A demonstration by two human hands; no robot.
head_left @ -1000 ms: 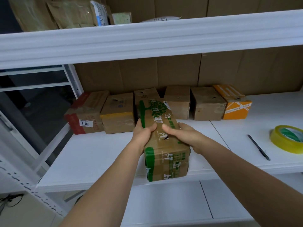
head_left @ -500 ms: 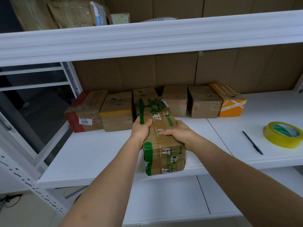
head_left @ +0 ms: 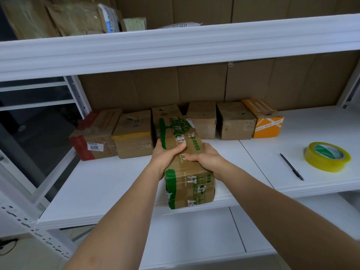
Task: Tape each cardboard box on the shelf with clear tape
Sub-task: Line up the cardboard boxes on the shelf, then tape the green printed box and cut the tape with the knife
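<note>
A long cardboard box with green print (head_left: 190, 190) lies lengthwise on the white shelf (head_left: 101, 191), its near end at the front edge. My left hand (head_left: 165, 155) grips its left side with the thumb over the top. My right hand (head_left: 204, 159) grips its right side, fingers curled onto the top. A roll of clear yellowish tape (head_left: 327, 155) lies flat at the right of the shelf. Along the back stand several cardboard boxes: a red-edged box (head_left: 95, 137), a yellow-taped box (head_left: 134, 137), two plain boxes (head_left: 235, 121) and an orange box (head_left: 266, 121).
A black pen (head_left: 291, 166) lies on the shelf between the held box and the tape. An upper shelf (head_left: 175, 45) overhangs, carrying parcels. A lower shelf (head_left: 194, 236) shows beneath. Cardboard sheets line the back. An upright post stands at left.
The box and both hands have slid slightly away from me along the shelf, with the grip unchanged. The view has shifted a little.
</note>
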